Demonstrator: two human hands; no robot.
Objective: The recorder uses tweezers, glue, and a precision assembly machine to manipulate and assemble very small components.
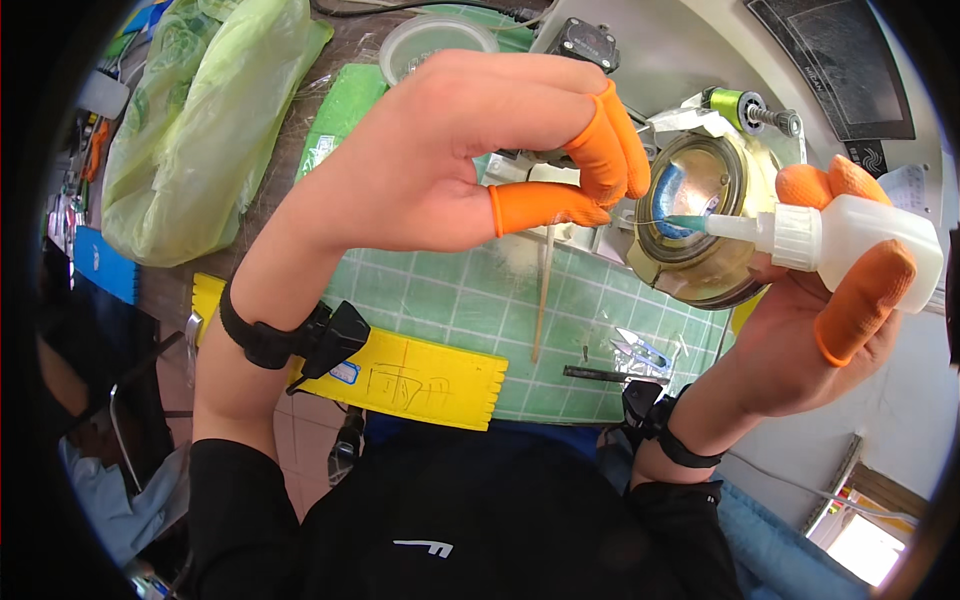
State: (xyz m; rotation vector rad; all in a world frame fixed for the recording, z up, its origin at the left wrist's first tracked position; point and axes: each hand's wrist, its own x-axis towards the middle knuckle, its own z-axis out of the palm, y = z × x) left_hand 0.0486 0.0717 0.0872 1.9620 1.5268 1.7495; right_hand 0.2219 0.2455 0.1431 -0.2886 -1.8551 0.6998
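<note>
My left hand (480,150), with orange finger cots on its fingertips, is closed in a pinch. A fine thread (636,222) runs from those fingertips toward a round metal-rimmed part (690,250). Inside its ring, blue material and a shiny coppery face show. My right hand (815,330), also in orange finger cots, grips a translucent white squeeze bottle (865,250) lying nearly level. The bottle's teal needle tip (685,223) points left and sits over the round part's face; I cannot tell whether it touches.
A green gridded cutting mat (450,300) covers the bench. On it lie a yellow notched board (420,380), small blue-handled snips (640,350) and a thin wooden stick (545,300). A lime spool (735,107) stands behind the round part. A pale green plastic bag (200,130) rests far left.
</note>
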